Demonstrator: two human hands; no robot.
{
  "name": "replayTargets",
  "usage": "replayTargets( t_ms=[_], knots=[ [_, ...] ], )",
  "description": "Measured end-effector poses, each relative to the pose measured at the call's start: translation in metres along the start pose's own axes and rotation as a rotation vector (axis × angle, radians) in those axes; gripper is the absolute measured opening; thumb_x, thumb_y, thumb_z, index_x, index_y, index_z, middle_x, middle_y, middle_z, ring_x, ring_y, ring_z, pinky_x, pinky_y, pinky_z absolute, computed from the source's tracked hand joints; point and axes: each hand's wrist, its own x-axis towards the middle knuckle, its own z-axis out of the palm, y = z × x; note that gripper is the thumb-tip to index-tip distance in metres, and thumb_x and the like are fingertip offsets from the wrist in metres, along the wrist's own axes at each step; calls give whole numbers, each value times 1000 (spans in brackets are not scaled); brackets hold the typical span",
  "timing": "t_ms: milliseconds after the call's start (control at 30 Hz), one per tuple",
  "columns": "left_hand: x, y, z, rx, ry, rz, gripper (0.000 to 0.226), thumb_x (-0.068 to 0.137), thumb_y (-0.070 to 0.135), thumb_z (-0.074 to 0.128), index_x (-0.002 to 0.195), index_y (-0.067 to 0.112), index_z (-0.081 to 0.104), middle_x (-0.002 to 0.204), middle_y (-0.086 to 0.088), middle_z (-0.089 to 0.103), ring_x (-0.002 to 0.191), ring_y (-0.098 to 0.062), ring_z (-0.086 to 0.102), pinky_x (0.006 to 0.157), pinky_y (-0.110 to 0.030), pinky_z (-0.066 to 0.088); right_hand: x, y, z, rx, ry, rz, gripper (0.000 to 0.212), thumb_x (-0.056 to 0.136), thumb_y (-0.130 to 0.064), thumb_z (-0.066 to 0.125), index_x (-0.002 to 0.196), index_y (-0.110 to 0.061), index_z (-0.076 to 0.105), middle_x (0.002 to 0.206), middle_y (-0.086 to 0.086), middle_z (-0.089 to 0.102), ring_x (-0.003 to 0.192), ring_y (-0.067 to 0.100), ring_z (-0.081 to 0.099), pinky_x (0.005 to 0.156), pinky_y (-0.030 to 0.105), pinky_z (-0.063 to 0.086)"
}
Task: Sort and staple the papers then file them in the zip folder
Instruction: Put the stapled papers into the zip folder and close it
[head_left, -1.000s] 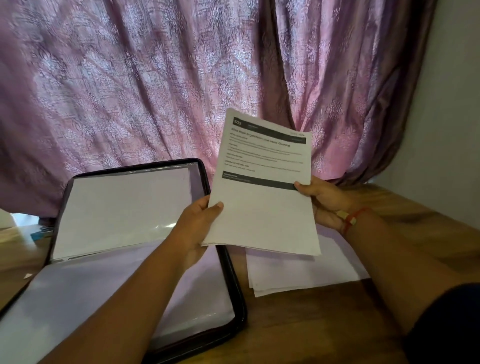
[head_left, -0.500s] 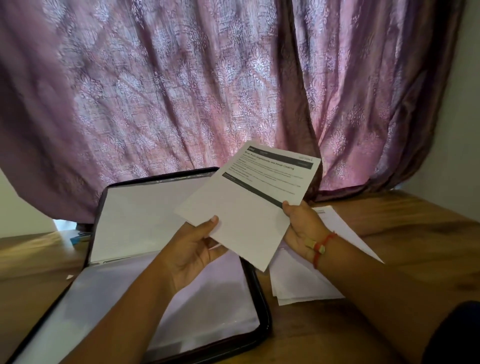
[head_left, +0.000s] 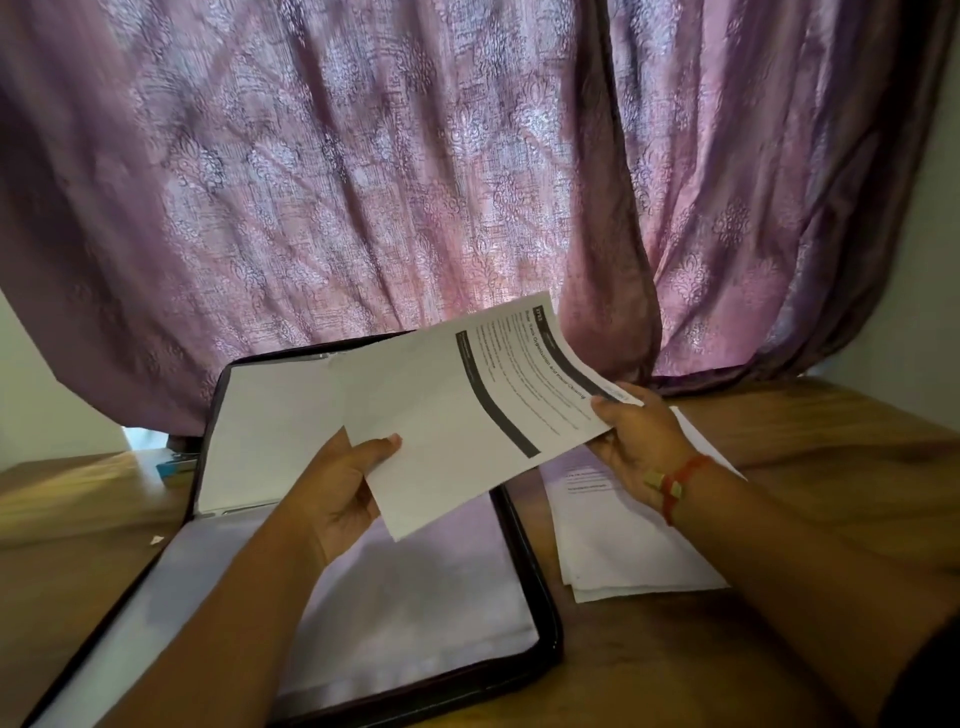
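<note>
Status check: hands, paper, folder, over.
Left hand and right hand both pinch the printed sheet. Sheet held above open zip folder. Nothing blocking the folder.

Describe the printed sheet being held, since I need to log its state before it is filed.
The printed sheet is white paper with two dark bands and lines of small text, too blurred to read. It is held in the air, turned sideways and slightly bowed, above the open zip folder. The left hand pinches its blank lower corner; the right hand grips the printed end. No staple is discernible.
</note>
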Motion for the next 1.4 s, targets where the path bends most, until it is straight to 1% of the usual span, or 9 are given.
replayTargets(
  t_ms=[167,300,400,600,933,1067,1233,1300,1400],
  knots=[
    [3,2,-6,29,3,38,40,94,7,65,133,17,61,117,-12,74,106,-31,71,78,-43,62,9,-6,-7,-402,151,-95,24,94,-12,62,117,-16,56,105,7,69,91,22,69,73,37,60],
    [5,2,-5,95,7,16,31,92,17,69,122,13,68,120,-18,70,102,-34,68,80,-43,59,-1,-14,-8,-696,277,-355,20,101,-33,46,110,-19,57,98,2,62,90,20,57,76,31,46],
    [5,1,-1,118,-13,-45,46,83,23,73,126,7,67,122,-14,71,103,-35,66,81,-42,57,-8,-17,-6,-841,282,-598,32,103,-42,37,119,-19,53,116,6,59,105,22,56,85,34,47],
    [3,-2,3,198,-57,-93,53,77,32,72,125,10,70,122,-13,71,108,-36,64,77,-39,57,-19,-13,7,-1299,-40,-1059,43,99,-45,43,129,-17,56,136,4,53,130,20,42,107,37,35],
    [-7,-1,17,236,-201,-133,55,74,23,71,127,9,68,125,-14,70,120,-41,60,88,-42,57,-25,4,13,-1618,-471,-937,48,96,-56,43,137,-30,50,129,-8,61,119,14,54,105,39,39],
    [-15,3,27,180,-261,-146,51,76,19,66,126,8,66,123,-15,71,108,-35,65,74,-35,60,-29,-7,17,-1611,-473,-952,54,94,-66,32,131,-34,52,120,-10,65,107,13,60,96,42,44],
    [-19,3,30,170,-280,-118,41,83,19,68,123,12,68,122,-13,72,106,-34,68,77,-40,62,-33,-20,21,-1658,-461,-982,51,93,-71,31,117,-34,56,103,-12,67,86,9,62,69,26,46],
    [-20,1,28,184,-259,-44,19,95,14,61,109,17,74,111,-11,75,94,-26,71,74,-36,61,-31,-21,20,-1700,-455,-954,55,92,-73,25,112,-34,57,97,-12,67,82,9,62,66,27,49],
    [-19,2,23,250,-247,-3,22,101,9,53,115,12,70,108,-13,75,93,-22,73,70,-30,63,-26,-21,15,-1739,-438,-902,58,91,-76,21,109,-34,57,94,-10,67,81,13,62,68,35,54]
  ],
)
